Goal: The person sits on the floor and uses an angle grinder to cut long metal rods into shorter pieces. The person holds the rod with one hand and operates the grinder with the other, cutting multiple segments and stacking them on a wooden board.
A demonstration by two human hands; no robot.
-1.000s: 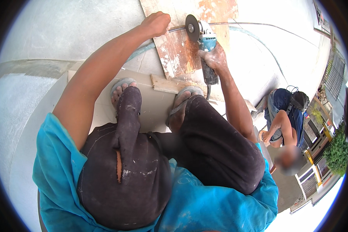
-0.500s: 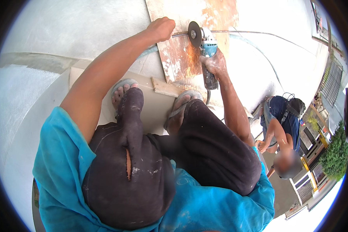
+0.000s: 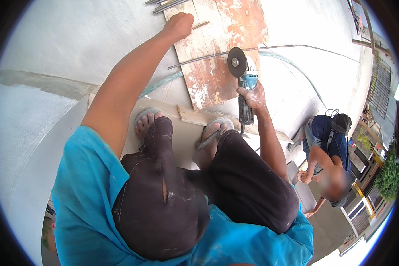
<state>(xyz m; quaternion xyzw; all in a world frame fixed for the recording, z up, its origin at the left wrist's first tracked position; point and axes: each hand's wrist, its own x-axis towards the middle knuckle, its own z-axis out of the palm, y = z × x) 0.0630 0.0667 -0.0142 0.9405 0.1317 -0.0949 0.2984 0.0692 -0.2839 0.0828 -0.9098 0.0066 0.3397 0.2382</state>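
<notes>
My right hand (image 3: 254, 97) is wrapped round the black and teal body of an angle grinder (image 3: 248, 82). Its dark cutting disc (image 3: 237, 62) stands at a long thin metal rod (image 3: 204, 58); whether they touch I cannot tell. The rod lies across a worn wooden board (image 3: 208, 84) speckled with white and reddish-brown patches. Beyond the rod, my left hand (image 3: 180, 25) is closed on a short piece of metal rod (image 3: 201, 25), whose end pokes out to the right of the fist.
Several cut rods (image 3: 169, 5) lie at the board's far left corner. A teal hose (image 3: 292, 62) runs beneath the board. A wooden strip (image 3: 191, 115) lies by my sandalled feet. At the right a co-worker (image 3: 326, 155) bends low.
The orange sparks at the disc have stopped. My left hand has moved farther away with a short rod piece, leaving the long rod's end free. The grinder has shifted right and nearer.
</notes>
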